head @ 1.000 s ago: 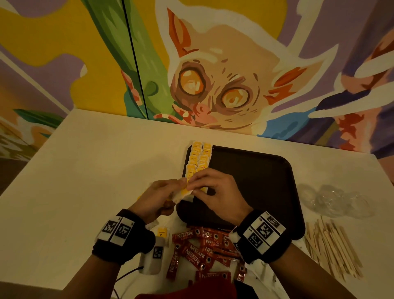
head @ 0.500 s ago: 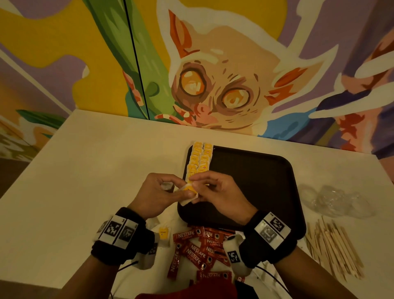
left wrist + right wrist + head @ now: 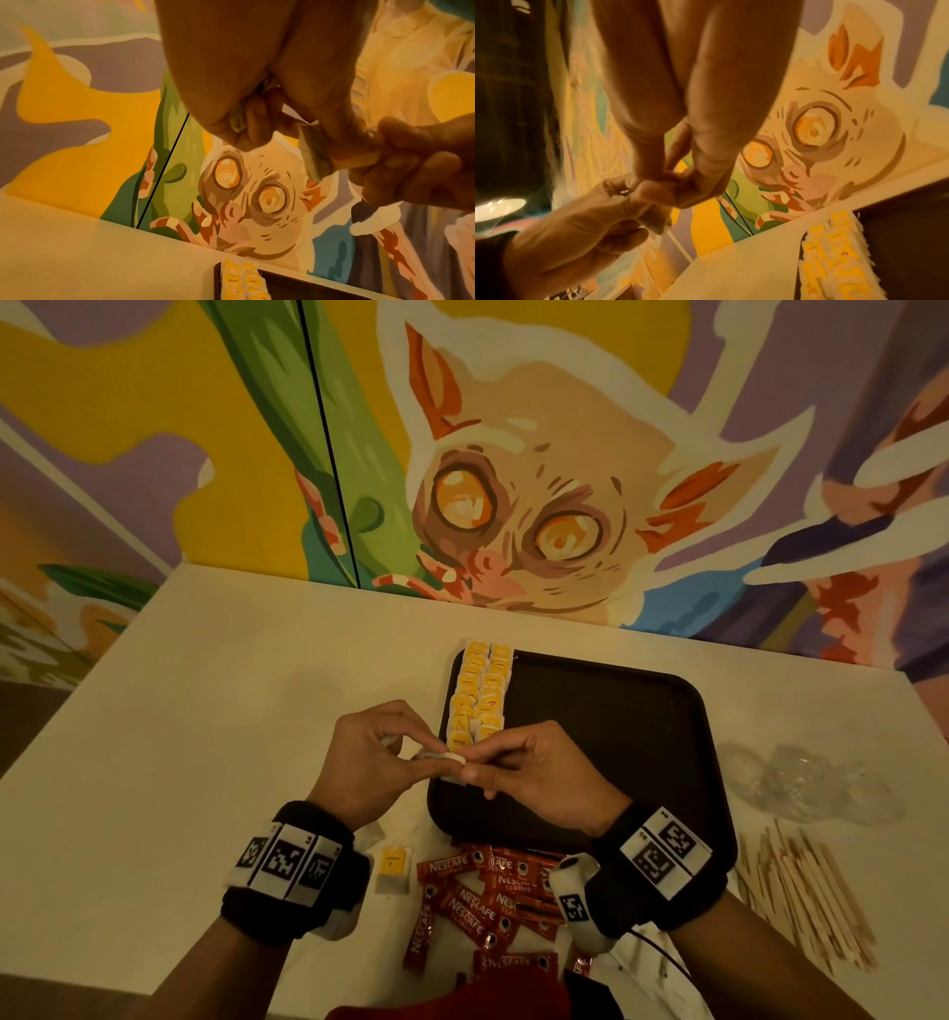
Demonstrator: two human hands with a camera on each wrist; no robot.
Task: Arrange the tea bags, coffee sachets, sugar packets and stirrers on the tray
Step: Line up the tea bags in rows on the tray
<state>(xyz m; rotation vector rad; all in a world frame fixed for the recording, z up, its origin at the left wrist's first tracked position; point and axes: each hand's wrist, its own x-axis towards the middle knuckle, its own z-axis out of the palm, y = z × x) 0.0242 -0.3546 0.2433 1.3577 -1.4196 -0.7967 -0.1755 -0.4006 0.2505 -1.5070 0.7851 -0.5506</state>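
Note:
A dark tray [image 3: 631, 711] lies on the white table, with two rows of yellow-tagged tea bags [image 3: 480, 693] along its left edge. Above the tray's near left corner my left hand [image 3: 380, 752] and right hand [image 3: 518, 765] together pinch one tea bag [image 3: 441, 757] by thumb and fingertips. The left wrist view shows that tea bag [image 3: 315, 150] edge-on between both hands. A loose tea bag [image 3: 394, 861] lies near my left wrist. Red Nescafe coffee sachets [image 3: 477, 901] are heaped at the table's near edge. Wooden stirrers [image 3: 806, 896] lie at the right.
Crumpled clear plastic [image 3: 816, 780] sits right of the tray, above the stirrers. A painted mural wall [image 3: 513, 480] rises directly behind the table. The table's left part [image 3: 179, 721] is bare white surface. Red cloth shows at the bottom edge.
Both hands lifted the tea bag slightly off the tray's left rows and drew it toward the near left corner, the left hand's fingers shifting round it.

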